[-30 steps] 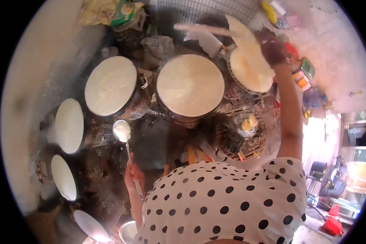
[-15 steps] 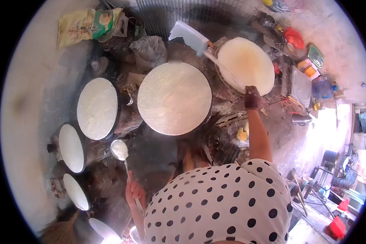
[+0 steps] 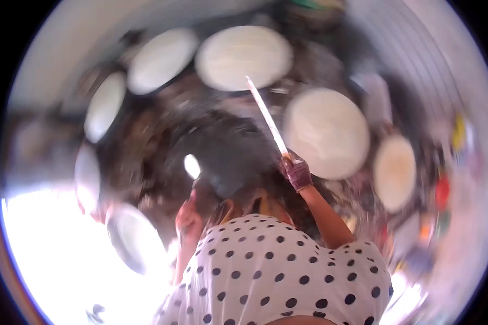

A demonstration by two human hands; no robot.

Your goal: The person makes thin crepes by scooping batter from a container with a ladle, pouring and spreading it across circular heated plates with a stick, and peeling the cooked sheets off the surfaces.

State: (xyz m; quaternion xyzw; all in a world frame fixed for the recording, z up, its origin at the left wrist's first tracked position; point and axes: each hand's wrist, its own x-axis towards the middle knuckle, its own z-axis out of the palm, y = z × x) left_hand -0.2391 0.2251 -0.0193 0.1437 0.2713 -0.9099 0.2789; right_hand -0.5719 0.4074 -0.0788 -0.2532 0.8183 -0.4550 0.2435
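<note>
My left hand [image 3: 188, 218] is closed around the handle of a ladle [image 3: 192, 167], whose bowl looks white. In a dark purple glove, my right hand [image 3: 298, 172] grips a long, thin, flat stick [image 3: 267, 115] that points up and left. The stick's tip overlaps the lower edge of a round griddle covered in pale batter [image 3: 244, 57]. Beside the gloved hand, on the right, lies another large pale round [image 3: 326, 134]. Further right is a round flatbread [image 3: 395, 173] with a browned middle. Motion blur softens much of the scene.
More pale rounds curve along the left, including an upper one [image 3: 162, 60], a middle one [image 3: 104, 107] and a lower one [image 3: 88, 177]. A grey-white round pan [image 3: 135, 238] stands by the glare at lower left. Blurred red [image 3: 442, 192] items line the right wall.
The view has turned left, so the griddles appear shifted rightward and round. My right hand has moved off the browned flatbread with the stick. The ladle stays in my left hand.
</note>
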